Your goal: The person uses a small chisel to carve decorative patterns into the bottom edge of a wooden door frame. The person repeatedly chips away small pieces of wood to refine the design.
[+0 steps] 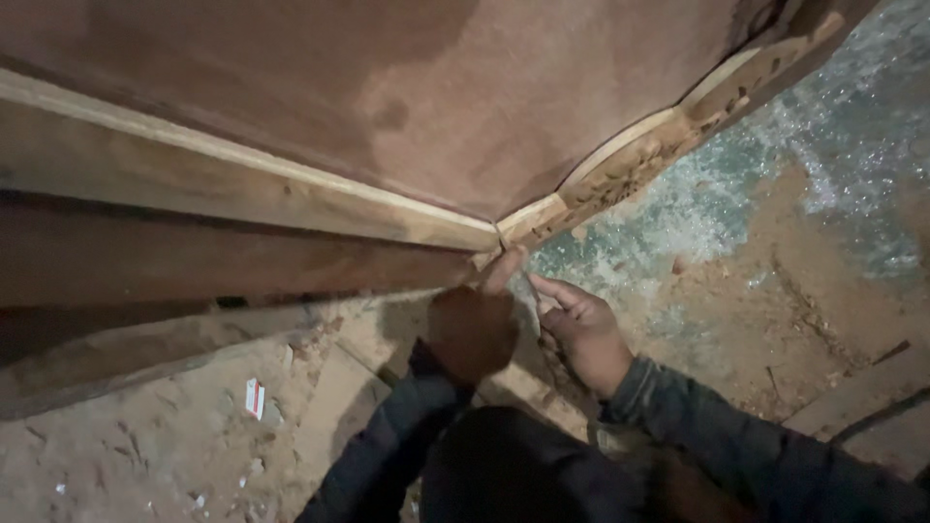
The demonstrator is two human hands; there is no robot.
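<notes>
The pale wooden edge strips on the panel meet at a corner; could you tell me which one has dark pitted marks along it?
The right strip, running up to the right from the corner above the hands. The left strip looks smooth and plain.

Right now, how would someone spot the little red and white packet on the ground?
Start at the big plywood panel with pale timber edging. Drop to the sandy floor beneath its left side, left of the left hand. The small red-and-white packet is the only brightly coloured thing among pale debris.

A dusty sand-strewn floor (756, 291) carries a big reddish wooden panel (387, 107) with pale edge strips, flat planks (339, 407) near it, and a small white scrap (255, 398) (possibly a packet) at near left.
</notes>
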